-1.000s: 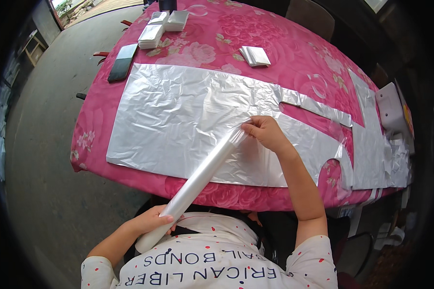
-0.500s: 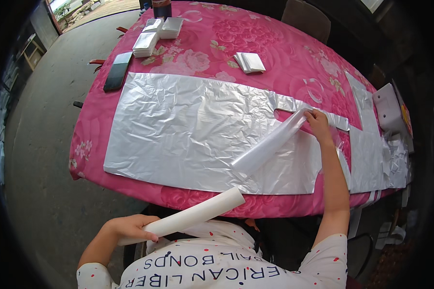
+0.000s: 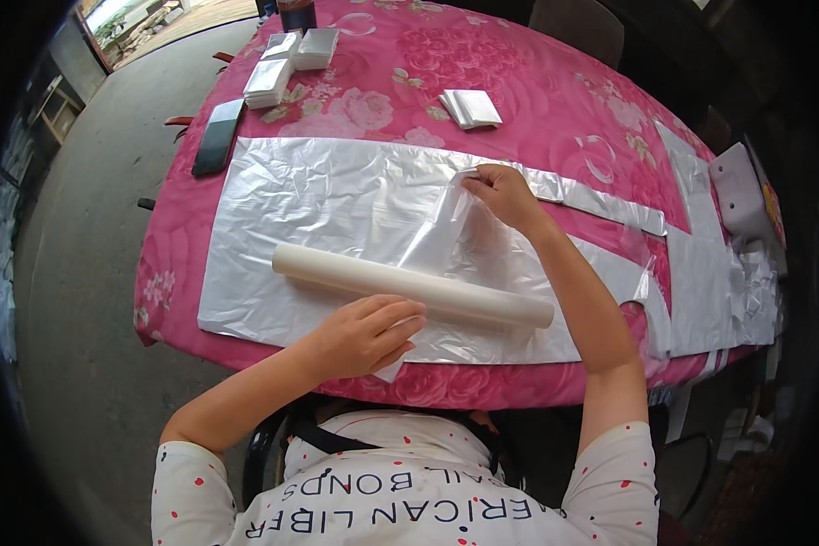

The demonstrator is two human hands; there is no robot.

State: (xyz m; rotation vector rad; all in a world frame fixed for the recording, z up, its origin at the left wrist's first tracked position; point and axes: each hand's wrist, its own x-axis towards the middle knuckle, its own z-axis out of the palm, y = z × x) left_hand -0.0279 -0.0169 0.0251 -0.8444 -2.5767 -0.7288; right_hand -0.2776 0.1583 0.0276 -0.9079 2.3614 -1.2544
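Observation:
A long white roll of thin plastic film point(image 3: 409, 287) lies across a large silver plastic sheet point(image 3: 300, 196) on a table with a pink flowered cloth point(image 3: 537, 91). My left hand point(image 3: 359, 335) rests on the near side of the roll, fingers curled over it and over a loose edge of film. My right hand point(image 3: 502, 194) is further back, pinching the free end of the clear film point(image 3: 441, 227), which stretches up from the roll to its fingers.
Stacks of folded silver sheets point(image 3: 293, 62) and one folded piece point(image 3: 470, 107) lie at the table's far side. A dark phone point(image 3: 218, 136) sits at the left edge. A silver strip point(image 3: 610, 205) and more silver sheets point(image 3: 710, 264) lie to the right, by a white box point(image 3: 742, 196).
The roll went from being held off the table's near edge to lying flat on the silver sheet. My right hand moved back left with the film end.

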